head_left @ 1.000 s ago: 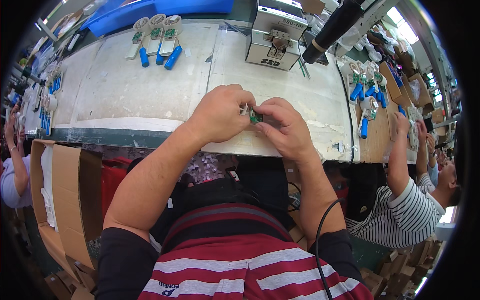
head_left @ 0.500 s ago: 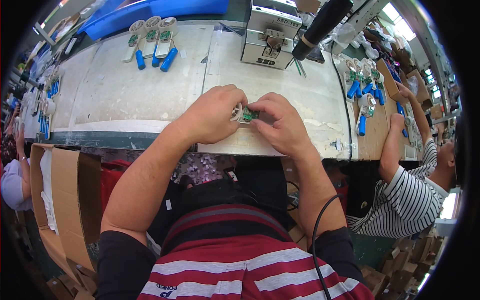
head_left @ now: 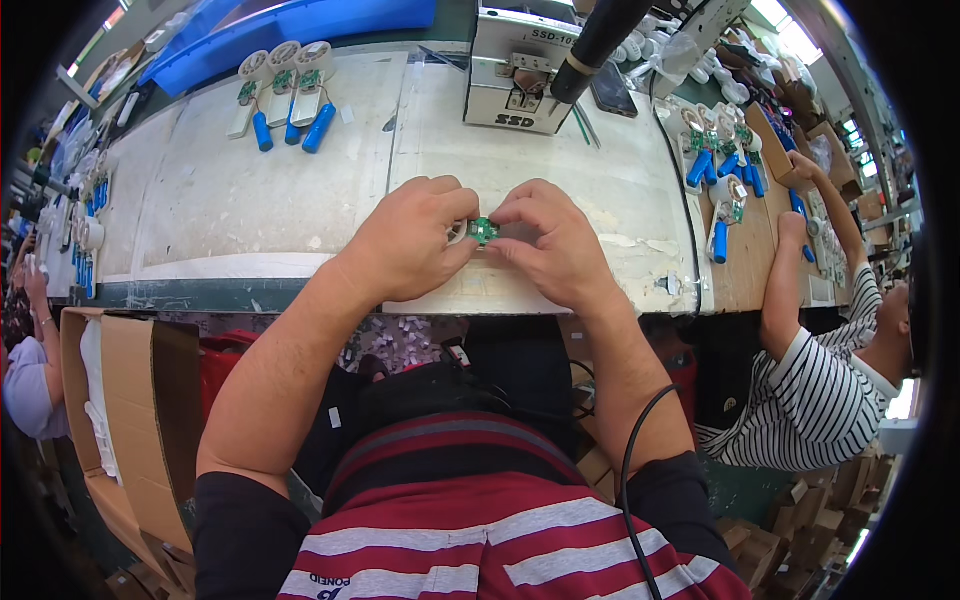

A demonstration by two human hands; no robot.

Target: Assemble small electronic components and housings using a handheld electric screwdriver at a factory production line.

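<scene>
Over the near edge of the white worktable [head_left: 300,190], my two hands meet around a small part. My left hand [head_left: 415,240] is closed on a white round plastic housing [head_left: 457,232], mostly covered by the fingers. A small green circuit board [head_left: 483,231] sits against the housing's right side. The thumb and forefinger of my right hand [head_left: 553,240] pinch the board's right edge.
White housings [head_left: 285,57] with boards and blue cylindrical cells lie back left, before a blue tray [head_left: 300,22]. A metal machine [head_left: 515,70], a black-handled tool [head_left: 598,55] and a phone [head_left: 613,92] stand beyond. At right, a striped-shirted person [head_left: 810,390] works near similar assemblies [head_left: 728,212].
My hands have shifted slightly left with the housing and board, and more of the green board shows. The table scene has moved a little in view.
</scene>
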